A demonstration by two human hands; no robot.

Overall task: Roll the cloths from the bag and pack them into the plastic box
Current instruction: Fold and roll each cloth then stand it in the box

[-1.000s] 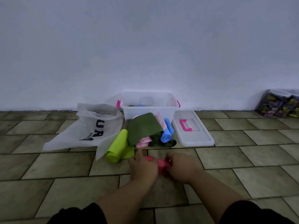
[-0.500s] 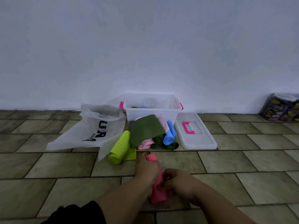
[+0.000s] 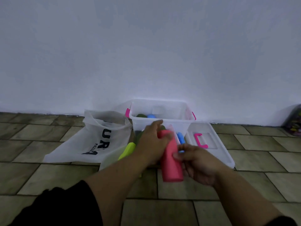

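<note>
Rolled pink cloth [image 3: 171,162], held up just in front of the plastic box [image 3: 141,128]. The left hand [image 3: 150,144] curls round its upper end, and the right hand [image 3: 198,163] pinches its lower half. Keeping both grips firm should stop the roll unwinding as it is lowered in. The box already holds a green roll [image 3: 141,115] and a blue roll [image 3: 151,115]. The bag [image 3: 97,139] lies beside it, its contents hidden.

both hands hold a red roll [image 3: 171,162] nearly upright above the tiled floor [image 3: 48,176]. the left hand [image 3: 151,144] grips its top end and the right hand [image 3: 198,163] holds its middle. behind stands the clear box [image 3: 187,111] with a blue roll [image 3: 150,115] and a dark green roll [image 3: 140,115] inside. a white bag [image 3: 97,137] lies left of it, the lid [image 3: 218,150] right, and a lime roll [image 3: 127,150] lies by the bag.
</note>
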